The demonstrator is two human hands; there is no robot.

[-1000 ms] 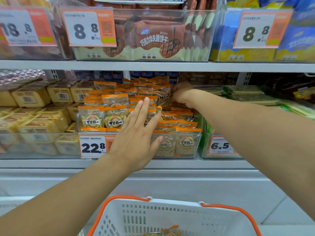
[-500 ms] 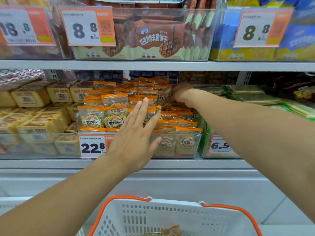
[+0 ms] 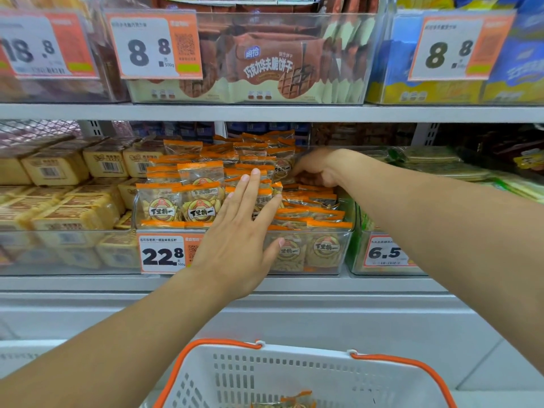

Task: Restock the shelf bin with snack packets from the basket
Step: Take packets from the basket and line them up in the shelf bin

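A clear shelf bin [image 3: 329, 254] with a 22.8 price tag holds several orange-topped snack packets [image 3: 200, 198], some upright, some lying flat. My left hand [image 3: 238, 231] lies flat with straight fingers against the upright packets at the bin's front. My right hand [image 3: 318, 169] reaches deep into the back right of the bin, fingers curled down among the packets there; the fingertips are hidden. The white basket [image 3: 223, 378] with orange handles sits below, with a few packets [image 3: 297, 400] at its bottom.
Yellow wrapped blocks [image 3: 59, 210] fill the bin to the left. Green packs [image 3: 435, 163] sit in the bin to the right, tagged 6.5. The upper shelf [image 3: 265, 113] carries brown wafer packs and blue-yellow bags close above my right hand.
Both hands stay almost where they were. My right hand has shifted very slightly among the back packets.
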